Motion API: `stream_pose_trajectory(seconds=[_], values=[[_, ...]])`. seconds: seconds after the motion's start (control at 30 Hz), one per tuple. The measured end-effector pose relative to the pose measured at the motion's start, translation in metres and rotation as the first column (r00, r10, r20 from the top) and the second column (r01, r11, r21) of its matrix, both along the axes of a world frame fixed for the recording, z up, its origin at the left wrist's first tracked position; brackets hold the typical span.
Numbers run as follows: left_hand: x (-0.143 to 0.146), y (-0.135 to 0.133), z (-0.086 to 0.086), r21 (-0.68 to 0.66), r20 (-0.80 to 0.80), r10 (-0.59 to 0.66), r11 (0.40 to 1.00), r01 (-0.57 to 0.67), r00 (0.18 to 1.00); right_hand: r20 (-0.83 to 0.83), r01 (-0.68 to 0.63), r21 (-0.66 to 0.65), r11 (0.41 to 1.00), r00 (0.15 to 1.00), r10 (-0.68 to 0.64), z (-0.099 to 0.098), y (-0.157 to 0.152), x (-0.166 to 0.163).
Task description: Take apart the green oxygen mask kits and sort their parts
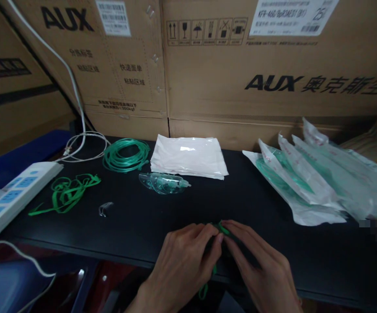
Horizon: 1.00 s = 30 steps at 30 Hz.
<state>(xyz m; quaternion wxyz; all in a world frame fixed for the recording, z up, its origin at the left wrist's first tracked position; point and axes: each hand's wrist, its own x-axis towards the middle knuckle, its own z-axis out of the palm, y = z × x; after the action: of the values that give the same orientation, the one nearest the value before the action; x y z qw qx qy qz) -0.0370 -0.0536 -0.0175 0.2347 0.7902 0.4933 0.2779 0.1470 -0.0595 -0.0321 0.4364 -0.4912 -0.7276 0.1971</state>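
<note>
Grip: the left hand and right hand meet at the lower centre of the frame, fingertips pinched shut on a thin green strap; only a short bit shows between the fingers.
Strap's run: a further length hangs below the left hand, past the near edge of the black table, ending in a loop low in the frame.
Doing it well: as I judge it, the pinch should stay close to the fingertips with the hanging length kept free of the table edge, so the strap neither twists nor snags.
Nearest thing: a clear mask lies on its side just above the hands, at frame centre.
Behind the mask: a flat white pouch, with a coil of green tubing to its left.
Left side: a loose tangle of green strap, a small clear clip near it, and a white power strip at the left edge with a white cable running up.
Right side: a fanned stack of sealed packets.
Backdrop: cardboard boxes across the top.
In the way: nothing lies between the hands and the mask; the packets are well apart.
</note>
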Motion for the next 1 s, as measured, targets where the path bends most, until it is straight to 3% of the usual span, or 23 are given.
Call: stream_pose_trajectory(seconds=[0.3,0.5,0.6,0.67,0.73,0.8,0.9,1.0], values=[[0.004,-0.012,-0.002,-0.005,0.098,-0.013,1.000,0.014,0.995,0.039,0.191,0.013,0.981,0.981,-0.192,0.006,0.000,-0.005],[0.000,-0.030,-0.001,0.031,0.124,-0.040,0.999,0.036,0.991,0.136,0.437,-0.064,0.897,0.894,-0.426,0.001,0.009,0.006],[-0.018,-0.036,0.012,0.063,0.127,-0.037,0.998,0.029,0.991,0.118,0.524,-0.122,0.843,0.851,-0.512,-0.003,0.016,0.008],[-0.042,-0.036,0.029,0.077,0.123,0.082,0.993,-0.092,0.989,0.040,0.488,-0.213,0.846,0.870,-0.492,-0.007,0.019,0.009],[-0.076,-0.031,0.049,0.137,0.114,0.327,0.930,-0.341,0.938,-0.060,0.386,-0.325,0.863,0.903,-0.426,-0.012,0.019,0.011],[-0.114,-0.020,0.066,0.226,0.082,0.607,0.761,-0.608,0.790,-0.146,0.299,-0.419,0.857,0.910,-0.389,-0.017,0.016,0.013],[-0.166,0.002,0.077,0.355,-0.011,0.837,0.514,-0.781,0.546,-0.229,0.263,-0.497,0.827,0.880,-0.417,-0.022,0.011,0.016],[-0.198,0.023,0.073,0.342,-0.286,0.871,0.482,-0.806,0.399,-0.299,0.228,-0.522,0.822,0.854,-0.427,-0.021,0.011,0.013]])
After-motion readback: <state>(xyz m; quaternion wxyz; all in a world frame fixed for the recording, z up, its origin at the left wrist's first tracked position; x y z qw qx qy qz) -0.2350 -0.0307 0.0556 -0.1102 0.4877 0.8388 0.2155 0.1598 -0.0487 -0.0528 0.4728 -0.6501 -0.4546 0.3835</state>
